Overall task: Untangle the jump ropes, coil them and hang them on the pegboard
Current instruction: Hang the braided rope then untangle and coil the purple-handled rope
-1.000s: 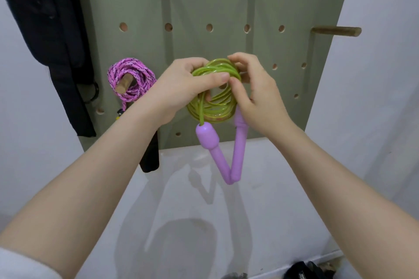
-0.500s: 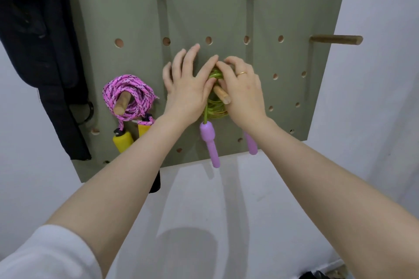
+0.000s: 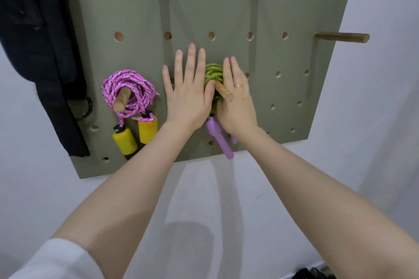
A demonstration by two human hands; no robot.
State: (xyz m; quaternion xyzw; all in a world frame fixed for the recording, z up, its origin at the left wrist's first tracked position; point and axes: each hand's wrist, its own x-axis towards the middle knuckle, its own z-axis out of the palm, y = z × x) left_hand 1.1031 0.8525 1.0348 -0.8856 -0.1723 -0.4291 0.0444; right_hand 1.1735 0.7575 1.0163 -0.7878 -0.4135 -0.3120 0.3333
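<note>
A: Where does the green rope (image 3: 212,75) sit?

B: Coiled around a wooden peg (image 3: 224,92) near the middle of the pegboard (image 3: 260,97), squeezed between both hands. Its purple handles (image 3: 219,140) hang toward 6 o'clock from the coil.

A: And the fingers?

B: The left hand (image 3: 187,95) lies flat at the coil's 9 o'clock, fingers straight and slightly spread, gripping nothing, thumb edge against the loops. The right hand (image 3: 237,99) lies flat at 3 o'clock, fingers together and extended, palm partly over the coil; the peg's tip pokes out beside its thumb.

A: The other rope?

B: The pink rope (image 3: 128,93) hangs coiled on a second peg (image 3: 121,99) toward 9 o'clock, yellow handles (image 3: 136,136) dangling below, apart from both hands.
</note>
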